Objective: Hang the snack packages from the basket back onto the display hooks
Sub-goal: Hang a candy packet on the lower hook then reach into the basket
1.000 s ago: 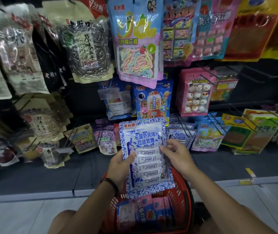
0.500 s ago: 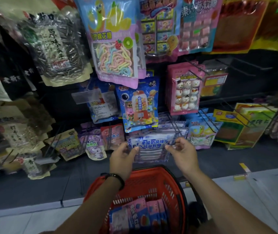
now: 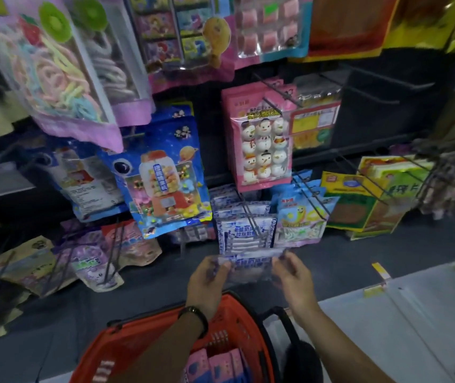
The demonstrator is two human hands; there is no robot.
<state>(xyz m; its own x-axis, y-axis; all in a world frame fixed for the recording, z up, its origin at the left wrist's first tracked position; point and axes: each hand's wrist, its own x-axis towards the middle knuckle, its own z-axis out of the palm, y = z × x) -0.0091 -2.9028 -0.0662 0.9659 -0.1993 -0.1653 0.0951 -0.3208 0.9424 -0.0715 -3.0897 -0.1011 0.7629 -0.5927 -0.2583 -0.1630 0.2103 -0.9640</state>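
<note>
A blue-and-white candy package (image 3: 249,265) is held flat by its top corners between my left hand (image 3: 207,283) and my right hand (image 3: 294,277). It sits just in front of a low display hook (image 3: 251,217) that carries several matching blue-and-white packs (image 3: 244,230). Below my arms stands the red basket (image 3: 126,338), with pink and blue packages (image 3: 218,366) lying inside. The held package is blurred by motion.
Hooks on the dark rack carry a pink snowman marshmallow pack (image 3: 262,142), a blue gumball-machine pack (image 3: 162,178), yellow-green packs (image 3: 367,200) and purple packs (image 3: 88,258). Large candy bags (image 3: 55,67) hang close overhead at upper left. A pale floor (image 3: 403,322) lies to the right.
The package went from upright above the basket to tilted flat and forward at the low hook. My view moved closer to the rack, and both hands shifted to the package's top edge.
</note>
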